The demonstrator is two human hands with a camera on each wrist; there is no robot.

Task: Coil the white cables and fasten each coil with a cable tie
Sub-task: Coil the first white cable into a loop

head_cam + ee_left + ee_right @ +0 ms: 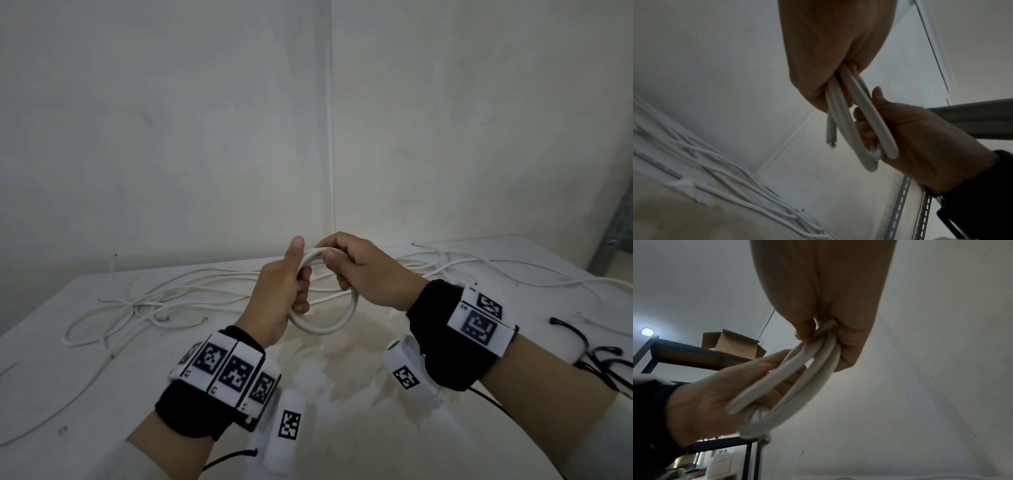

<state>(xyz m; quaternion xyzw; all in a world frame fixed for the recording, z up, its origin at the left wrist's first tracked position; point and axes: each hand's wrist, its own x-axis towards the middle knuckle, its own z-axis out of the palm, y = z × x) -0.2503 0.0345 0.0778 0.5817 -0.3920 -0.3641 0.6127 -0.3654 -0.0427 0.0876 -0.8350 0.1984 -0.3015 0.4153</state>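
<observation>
A thick white cable wound into a small coil (329,322) hangs above the middle of the table. My left hand (286,291) grips the coil's left side, thumb pointing up. My right hand (356,270) pinches the coil's top between thumb and fingers. In the left wrist view the coil (861,123) shows several turns and a cut free end (831,136) sticking out below my left hand (828,53). In the right wrist view the coil (797,382) runs from my right hand (830,305) across the left palm (719,394). No cable tie is on the coil.
Several thin white cables (164,301) lie loose and tangled across the white table (342,370), reaching the back right (445,263). Black cable ties (596,356) lie at the right edge. White walls stand behind; a dark shelf with a cardboard box (731,344) stands to one side.
</observation>
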